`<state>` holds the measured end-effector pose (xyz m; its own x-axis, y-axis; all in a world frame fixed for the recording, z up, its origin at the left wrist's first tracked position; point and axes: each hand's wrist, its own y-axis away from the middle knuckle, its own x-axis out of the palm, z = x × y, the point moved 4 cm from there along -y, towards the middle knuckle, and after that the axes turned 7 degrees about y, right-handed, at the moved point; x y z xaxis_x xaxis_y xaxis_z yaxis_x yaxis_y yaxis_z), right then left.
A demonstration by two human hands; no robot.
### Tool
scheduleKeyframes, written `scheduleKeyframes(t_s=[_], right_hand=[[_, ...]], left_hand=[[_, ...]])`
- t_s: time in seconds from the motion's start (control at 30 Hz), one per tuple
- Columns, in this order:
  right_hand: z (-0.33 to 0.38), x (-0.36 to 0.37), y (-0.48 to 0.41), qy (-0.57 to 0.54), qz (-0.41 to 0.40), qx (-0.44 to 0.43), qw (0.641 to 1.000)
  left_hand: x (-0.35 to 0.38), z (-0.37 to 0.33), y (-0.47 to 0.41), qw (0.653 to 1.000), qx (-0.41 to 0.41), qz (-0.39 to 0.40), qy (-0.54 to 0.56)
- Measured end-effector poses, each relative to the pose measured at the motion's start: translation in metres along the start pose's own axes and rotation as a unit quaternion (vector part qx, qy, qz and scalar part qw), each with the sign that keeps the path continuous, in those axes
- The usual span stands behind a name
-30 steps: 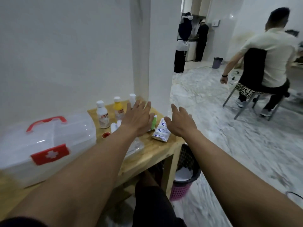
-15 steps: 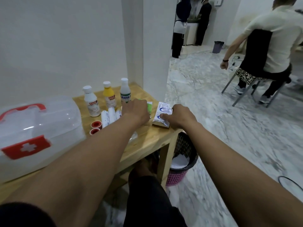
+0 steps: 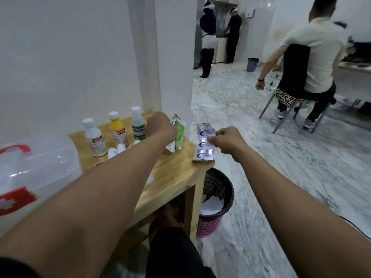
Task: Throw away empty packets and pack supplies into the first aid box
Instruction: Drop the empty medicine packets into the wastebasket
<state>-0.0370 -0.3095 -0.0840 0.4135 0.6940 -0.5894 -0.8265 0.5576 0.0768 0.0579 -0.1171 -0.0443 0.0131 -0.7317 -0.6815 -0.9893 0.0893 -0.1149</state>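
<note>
Closest to me is the person's dark-clad knee [image 3: 176,255], with both bare forearms reaching out over it. At the left the first aid box [image 3: 36,169], cloudy plastic with a red handle and a red cross label, sits on the wooden worktop [image 3: 172,175] with its lid down. On the floor just beside the worktop's right leg stands a waste basket [image 3: 217,199], black mesh above and pink below, with white paper lying in it.

Further along, the right hand [image 3: 226,140] has its fingers curled and pinches a strip of silver packets [image 3: 204,146] printed in blue. The strip hangs tilted from that grip, and its lower end is at the worktop's corner, above the basket. The left hand [image 3: 160,127] is closed round a green packet [image 3: 178,132], which is held up off the wood and crumpled at its lower end.

Behind the left arm a few white rolls [image 3: 116,150] lie on the worktop, partly hidden. Beyond them three bottles stand upright in a row: a white bottle with a red label [image 3: 96,137], a yellow bottle [image 3: 118,129] and a white bottle with a green label [image 3: 138,124].

Well off across the marble floor, a seated person in a pale shirt [image 3: 315,53] faces away. Two people [image 3: 208,37] stand at the far end, near a grey bin [image 3: 252,64].
</note>
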Motion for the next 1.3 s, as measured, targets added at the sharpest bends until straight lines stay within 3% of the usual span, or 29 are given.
scheduleKeyframes(t_s=[0.43, 0.63, 0.9, 1.3], right_hand=[[-0.024, -0.05, -0.053, -0.079, -0.048, 0.027, 0.995], [-0.07, -0.049, -0.091, -0.082, -0.065, 0.06, 0.993], [-0.152, -0.025, -0.137, -0.094, -0.061, 0.138, 0.984], [-0.274, 0.069, -0.193, -0.081, -0.015, 0.258, 0.963]], left_hand=[[0.039, -0.077, -0.044, 0.984, -0.061, 0.077, 0.146], [0.098, -0.094, -0.072, 0.981, -0.046, 0.169, 0.083], [0.19, -0.086, -0.12, 0.973, -0.004, 0.231, 0.008], [0.329, -0.032, -0.172, 0.894, -0.027, 0.404, -0.19]])
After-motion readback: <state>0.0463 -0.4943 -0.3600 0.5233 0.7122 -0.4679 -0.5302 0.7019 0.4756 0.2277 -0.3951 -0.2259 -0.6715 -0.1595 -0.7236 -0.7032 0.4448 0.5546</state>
